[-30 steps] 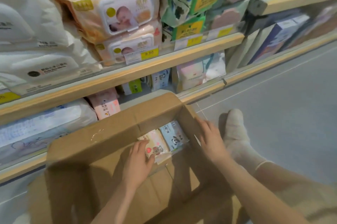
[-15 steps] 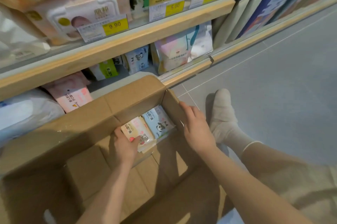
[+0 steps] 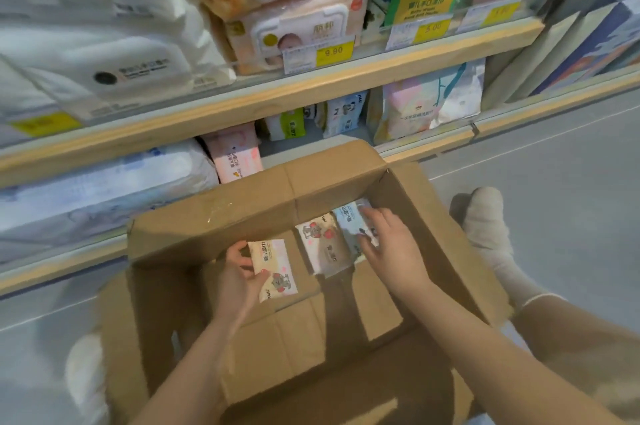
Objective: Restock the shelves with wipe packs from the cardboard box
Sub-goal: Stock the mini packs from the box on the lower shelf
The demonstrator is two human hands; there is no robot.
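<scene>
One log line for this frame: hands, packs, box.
left hand: holds cream wipe pack | right hand: on blue wipe pack, grip unclear | cardboard box: another cream pack inside

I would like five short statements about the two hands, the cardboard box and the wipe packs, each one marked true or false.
1. The left hand holds a small cream wipe pack with a cartoon animal. True.
2. The right hand rests on the grey floor. False: it reaches into the brown cardboard box and touches the light blue wipe pack.
3. The brown cardboard box is closed. False: its flaps are open and packs lie inside.
4. A second cream pack lies in the box beside the light blue wipe pack. True.
5. The yellow price tag under the peach baby wipe packs reads 5.00. False: it reads 9.90.
</scene>
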